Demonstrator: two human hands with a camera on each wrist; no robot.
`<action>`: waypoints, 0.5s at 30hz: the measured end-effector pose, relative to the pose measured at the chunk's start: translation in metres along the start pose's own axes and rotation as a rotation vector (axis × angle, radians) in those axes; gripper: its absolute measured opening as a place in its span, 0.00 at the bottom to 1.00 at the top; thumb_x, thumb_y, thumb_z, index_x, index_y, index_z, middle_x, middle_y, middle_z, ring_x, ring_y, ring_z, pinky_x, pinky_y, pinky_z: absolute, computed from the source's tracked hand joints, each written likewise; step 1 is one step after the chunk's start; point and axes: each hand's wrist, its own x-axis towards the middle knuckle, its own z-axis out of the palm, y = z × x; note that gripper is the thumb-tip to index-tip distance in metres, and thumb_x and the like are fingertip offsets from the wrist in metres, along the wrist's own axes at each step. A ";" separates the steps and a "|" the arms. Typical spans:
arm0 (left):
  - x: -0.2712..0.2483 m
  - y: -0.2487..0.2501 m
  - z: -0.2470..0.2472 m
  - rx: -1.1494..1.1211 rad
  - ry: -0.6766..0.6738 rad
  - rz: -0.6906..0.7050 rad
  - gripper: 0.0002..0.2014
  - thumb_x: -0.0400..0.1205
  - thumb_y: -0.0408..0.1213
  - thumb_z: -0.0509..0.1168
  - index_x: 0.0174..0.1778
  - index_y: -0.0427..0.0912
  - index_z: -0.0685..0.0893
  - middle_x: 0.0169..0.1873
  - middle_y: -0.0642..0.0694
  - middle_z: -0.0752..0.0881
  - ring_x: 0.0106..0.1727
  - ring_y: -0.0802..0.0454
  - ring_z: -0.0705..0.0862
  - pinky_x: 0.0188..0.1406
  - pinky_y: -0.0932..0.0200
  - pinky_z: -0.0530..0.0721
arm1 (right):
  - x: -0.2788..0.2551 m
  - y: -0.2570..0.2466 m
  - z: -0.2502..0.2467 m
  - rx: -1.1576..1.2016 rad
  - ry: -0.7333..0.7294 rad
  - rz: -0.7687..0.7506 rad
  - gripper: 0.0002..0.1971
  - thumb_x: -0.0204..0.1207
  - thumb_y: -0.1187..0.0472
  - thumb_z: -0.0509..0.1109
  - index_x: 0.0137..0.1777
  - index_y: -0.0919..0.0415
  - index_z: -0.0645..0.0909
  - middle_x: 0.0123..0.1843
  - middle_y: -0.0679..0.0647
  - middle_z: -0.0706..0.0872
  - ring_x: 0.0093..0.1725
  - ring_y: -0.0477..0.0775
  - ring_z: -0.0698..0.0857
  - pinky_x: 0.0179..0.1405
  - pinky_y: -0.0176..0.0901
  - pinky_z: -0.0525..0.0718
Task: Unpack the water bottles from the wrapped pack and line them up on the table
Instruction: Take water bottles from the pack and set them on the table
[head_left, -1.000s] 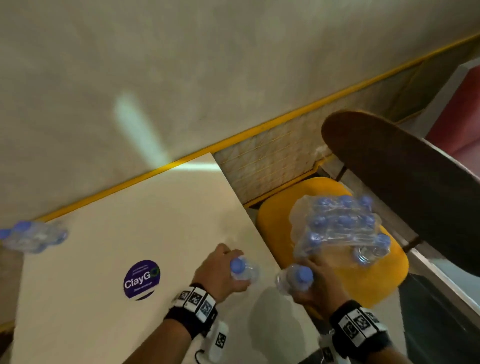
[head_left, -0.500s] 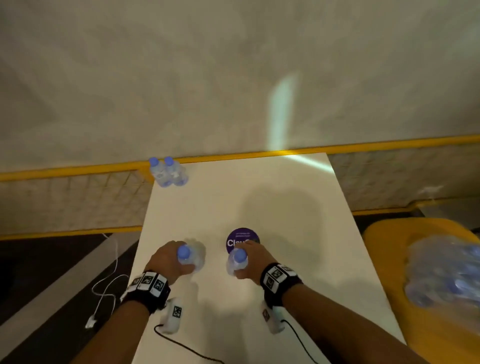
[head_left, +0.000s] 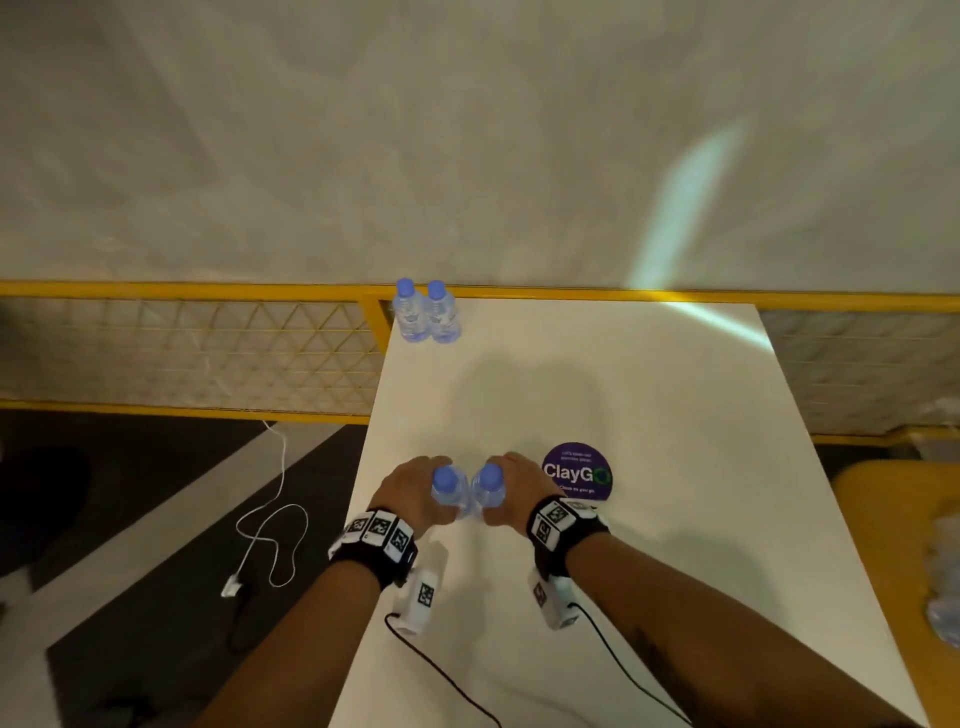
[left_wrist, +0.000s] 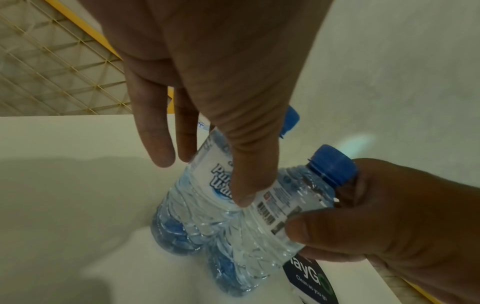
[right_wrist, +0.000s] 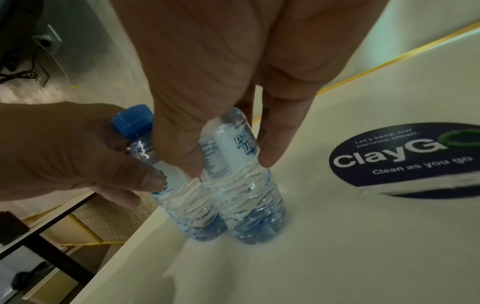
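Observation:
Two small clear water bottles with blue caps stand side by side and touching on the white table (head_left: 649, 395), near its left edge. My left hand (head_left: 415, 493) grips the left bottle (head_left: 445, 486); thumb and fingers wrap its label (left_wrist: 207, 179). My right hand (head_left: 519, 491) grips the right bottle (head_left: 490, 483), holding its label (right_wrist: 241, 152) between thumb and fingers. Two more bottles (head_left: 426, 314) stand together at the table's far left corner. The wrapped pack (head_left: 943, 587) shows blurred at the right edge.
A round purple ClayGo sticker (head_left: 576, 475) lies just right of my right hand. A yellow rail with mesh (head_left: 208, 332) runs behind the table. A white cable (head_left: 270, 525) lies on the floor at left. A yellow seat (head_left: 883, 499) stands at right.
Both hands carried a bottle each from the pack at the right to the table, then moved left and together until the bottles touch. The view swung left off the pack.

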 end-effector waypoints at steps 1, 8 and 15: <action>0.001 -0.001 0.000 0.016 -0.001 0.002 0.23 0.69 0.51 0.79 0.59 0.51 0.84 0.55 0.49 0.90 0.57 0.43 0.89 0.61 0.50 0.86 | 0.001 0.000 0.000 0.000 -0.004 0.000 0.25 0.55 0.49 0.83 0.49 0.47 0.75 0.47 0.46 0.79 0.44 0.51 0.82 0.48 0.45 0.83; 0.000 -0.005 0.001 -0.045 -0.027 -0.067 0.49 0.69 0.52 0.82 0.86 0.49 0.68 0.78 0.46 0.80 0.77 0.45 0.80 0.79 0.50 0.75 | 0.000 0.002 -0.005 0.006 -0.046 0.021 0.35 0.58 0.47 0.86 0.64 0.49 0.74 0.62 0.52 0.80 0.59 0.57 0.83 0.63 0.54 0.81; -0.060 0.024 -0.003 -0.053 0.433 0.077 0.45 0.62 0.58 0.86 0.74 0.48 0.77 0.65 0.48 0.79 0.65 0.46 0.78 0.61 0.49 0.83 | -0.079 0.055 -0.039 0.156 -0.027 0.142 0.50 0.62 0.38 0.82 0.80 0.55 0.65 0.79 0.55 0.72 0.73 0.55 0.76 0.73 0.50 0.76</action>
